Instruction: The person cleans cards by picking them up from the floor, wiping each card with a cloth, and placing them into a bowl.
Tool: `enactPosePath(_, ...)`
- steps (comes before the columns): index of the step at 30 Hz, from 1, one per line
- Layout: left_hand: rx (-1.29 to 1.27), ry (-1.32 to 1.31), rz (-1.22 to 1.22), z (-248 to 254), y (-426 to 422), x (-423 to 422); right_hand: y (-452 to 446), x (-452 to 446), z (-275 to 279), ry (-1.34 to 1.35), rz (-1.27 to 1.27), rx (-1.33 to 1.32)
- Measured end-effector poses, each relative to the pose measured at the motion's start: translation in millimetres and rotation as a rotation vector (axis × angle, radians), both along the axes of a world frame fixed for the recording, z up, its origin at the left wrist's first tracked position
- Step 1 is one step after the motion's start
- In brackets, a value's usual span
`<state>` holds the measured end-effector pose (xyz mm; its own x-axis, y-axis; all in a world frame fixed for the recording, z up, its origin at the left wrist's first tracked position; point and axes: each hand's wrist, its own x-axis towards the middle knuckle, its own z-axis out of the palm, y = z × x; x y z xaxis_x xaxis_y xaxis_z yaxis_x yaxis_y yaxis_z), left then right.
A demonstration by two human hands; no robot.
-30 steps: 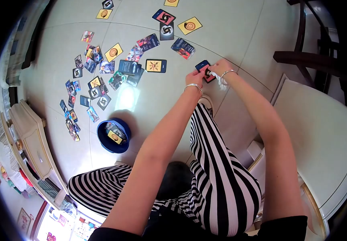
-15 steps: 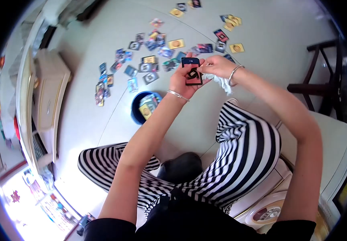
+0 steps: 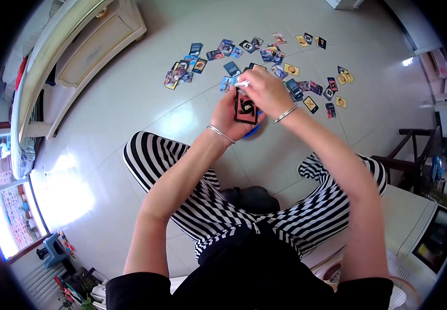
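Note:
My left hand is closed around a playing card with a dark border and a black swirl on a pinkish-red ground. The card lies face up across the palm and fingers. Over its upper end, my right hand pinches a crumpled white tissue, of which only a small tip shows. Whether the tissue touches the card I cannot tell. Below the hands, a blue bucket is mostly hidden, with just part of its rim visible.
Many cards lie scattered on the tiled floor, including a pile at left and yellow cards at right. A pale cabinet stands at upper left. To the right are a dark wooden chair and a white appliance.
The view has swung, so the cards and cabinet appear further right. My right hand has moved over the card's upper end with the tissue. The bucket is now mostly covered by my hands.

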<state>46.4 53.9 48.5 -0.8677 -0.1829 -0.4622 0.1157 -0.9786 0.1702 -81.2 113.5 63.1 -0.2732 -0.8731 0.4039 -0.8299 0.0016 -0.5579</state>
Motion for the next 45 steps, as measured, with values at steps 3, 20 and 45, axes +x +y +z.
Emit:
enactPosePath(3, 0.007, 0.028, 0.01, -12.2, -4.2, 6.6, 11.2, 38.5, -15.9, -0.095, -0.018, -0.11)
enactPosePath(20, 0.056, 0.015, 0.04, -34.3, -1.5, 20.3, 25.4, 57.9, -32.0, -0.134, -0.096, -0.043)
enactPosePath(45, 0.092, 0.167, 0.021, -31.4, -4.3, 26.7, 16.6, 76.1, -29.0, -0.452, -0.282, -0.15)
